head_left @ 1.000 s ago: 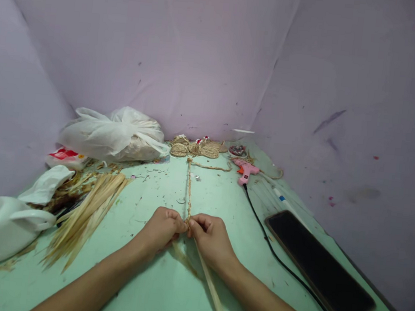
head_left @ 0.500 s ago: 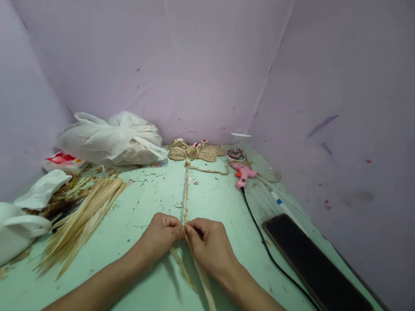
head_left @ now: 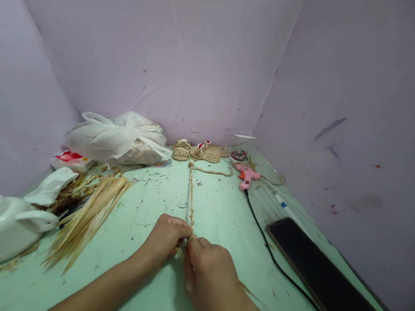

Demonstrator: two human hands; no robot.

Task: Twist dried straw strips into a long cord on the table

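A thin braid (head_left: 191,198) of tan dried fibre runs toward me down the middle of the table, its far end at a knot where a cord bends off to the right. At the near end my left hand (head_left: 166,234) is closed, thumb and fingers pinching the braid. My right hand (head_left: 213,274) is closed beside it, fingertips on the fibre strips at the same spot. Much of the loose strips lies hidden under my hands; a thin end shows past my right wrist. A bundle of dried fibre strips (head_left: 89,217) lies to the left.
At left stand a white ceramic pot (head_left: 2,233) and a tied white plastic bag (head_left: 120,139). Coiled fibre pieces (head_left: 207,153) sit along the back wall. On the right are a pink glue gun (head_left: 248,175), its black cord (head_left: 259,225) and a dark phone (head_left: 322,279).
My right hand has turned over and come lower and closer to me, now covering the strips that hung below. My left hand keeps its pinch. The view has shifted slightly.
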